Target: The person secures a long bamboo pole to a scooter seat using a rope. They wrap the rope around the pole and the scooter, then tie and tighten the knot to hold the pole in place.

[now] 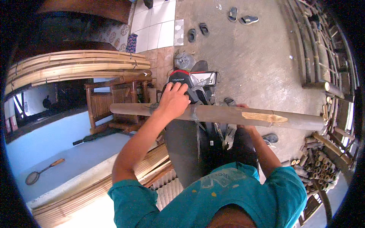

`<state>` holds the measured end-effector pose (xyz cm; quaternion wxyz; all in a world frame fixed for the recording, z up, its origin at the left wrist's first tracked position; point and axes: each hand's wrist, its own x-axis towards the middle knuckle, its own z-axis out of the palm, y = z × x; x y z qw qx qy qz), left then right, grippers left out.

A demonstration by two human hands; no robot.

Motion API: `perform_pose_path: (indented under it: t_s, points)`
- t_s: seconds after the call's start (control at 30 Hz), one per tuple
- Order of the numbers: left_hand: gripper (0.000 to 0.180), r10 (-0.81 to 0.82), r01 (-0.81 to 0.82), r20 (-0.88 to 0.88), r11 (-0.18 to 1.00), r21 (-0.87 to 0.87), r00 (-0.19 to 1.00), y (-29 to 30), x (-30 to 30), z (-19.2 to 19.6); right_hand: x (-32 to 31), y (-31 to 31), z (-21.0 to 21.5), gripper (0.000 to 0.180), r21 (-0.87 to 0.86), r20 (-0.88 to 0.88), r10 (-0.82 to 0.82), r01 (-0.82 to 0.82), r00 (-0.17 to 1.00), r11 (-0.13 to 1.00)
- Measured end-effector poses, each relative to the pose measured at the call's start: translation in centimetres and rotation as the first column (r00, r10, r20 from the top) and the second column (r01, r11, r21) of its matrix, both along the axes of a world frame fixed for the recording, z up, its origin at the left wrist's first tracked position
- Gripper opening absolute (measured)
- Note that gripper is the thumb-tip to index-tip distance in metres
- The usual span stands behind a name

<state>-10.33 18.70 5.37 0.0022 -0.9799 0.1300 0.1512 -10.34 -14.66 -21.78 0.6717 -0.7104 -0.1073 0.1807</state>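
A: Position of pole [216, 113]?

B: Crosswise above motorbike [181, 148]; left end overlaps chair [100, 106] in view, right end toward rack [315, 86]. Pale patch [262, 117] on its right half. Contact between pole and motorbike: cannot tell.

A: Hands?

B: Left hand [175, 100]: fingers bent, loosely spread on the black cowl [177, 77], gripping nothing; arm crosses over pole. Right hand [248, 128]: partly hidden beneath pole, seen at both edges; reads as curled round it from below.

A: Step in hand?

B: Judgement: steadying pole, right hand bearing it.

A: Next move calls for?

B: Probably a firm right grip, left hand brought onto pole for balance, ends kept off chair and rack.
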Motion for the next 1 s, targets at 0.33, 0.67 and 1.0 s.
perform_pose_path:
  t_s: [0.33, 0.67, 1.0]
  points:
    - [0.026, -0.208, 0.211, -0.132, 0.977, 0.010, 0.969, 0.7, -1.8, 4.1, -4.7, -1.8, 7.0, 0.022, -0.206, -0.293, 0.270, -0.336, 0.917, 0.919]
    - [0.035, 0.446, -0.573, -0.390, 0.753, -0.324, 0.806, -5.7, -11.3, 12.9, -6.4, 8.1, 16.1, 0.032, 0.355, -0.454, 0.557, -0.432, 0.695, 0.829]
    - [0.032, 0.600, -0.762, -0.491, 0.366, -0.535, 0.632, -17.9, -24.2, 13.8, -4.3, 12.8, 19.6, 0.029, 0.796, -0.599, 0.792, 0.204, 0.121, 0.570]
